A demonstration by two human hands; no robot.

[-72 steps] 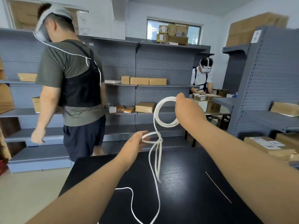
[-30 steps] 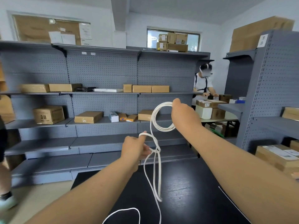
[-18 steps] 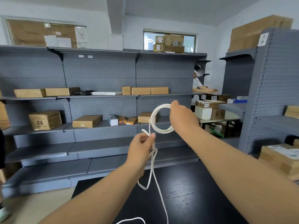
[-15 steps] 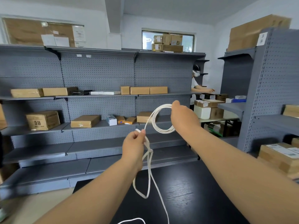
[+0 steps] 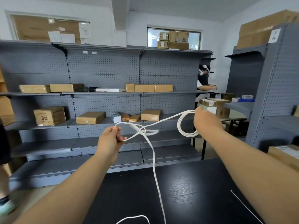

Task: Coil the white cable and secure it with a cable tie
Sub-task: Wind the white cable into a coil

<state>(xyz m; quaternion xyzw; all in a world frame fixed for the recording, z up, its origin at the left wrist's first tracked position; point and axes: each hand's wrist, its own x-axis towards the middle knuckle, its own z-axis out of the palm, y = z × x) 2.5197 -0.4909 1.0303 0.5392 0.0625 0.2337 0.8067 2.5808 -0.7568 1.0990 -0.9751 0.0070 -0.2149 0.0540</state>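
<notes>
Far left and across the back wall stands grey perforated metal shelving [image 5: 103,75] carrying brown cardboard boxes [image 5: 49,115]. In front of it, the left hand [image 5: 111,141] is raised in the air with its fingers curled, pinching a small loop of the thin, flexible white cable [image 5: 153,160]. Just right of that hand the strands cross in a loose tangle [image 5: 142,130], partly blurred, so I cannot tell whether it is a true knot or only an overlap. From the crossing, one strand climbs to the right and another drops to the black wood-grain surface [image 5: 186,188], running off the near edge.

Further right, the wound rounds of the coil [image 5: 188,135] hang from the right hand [image 5: 207,122], which grips them; only its back shows, the fingers being hidden. Near right, a slim pale plastic cable tie [image 5: 246,206] lies untouched on the surface, well apart from both hands. At the far right a person [image 5: 204,75] wearing a headset leans over boxes.

The step in hand looks like coiling, with much loose length left. The next move likely calls for freeing the crossing, then bringing the left hand's loop over to lie flat against the coil without twisting. Tying comes later.
</notes>
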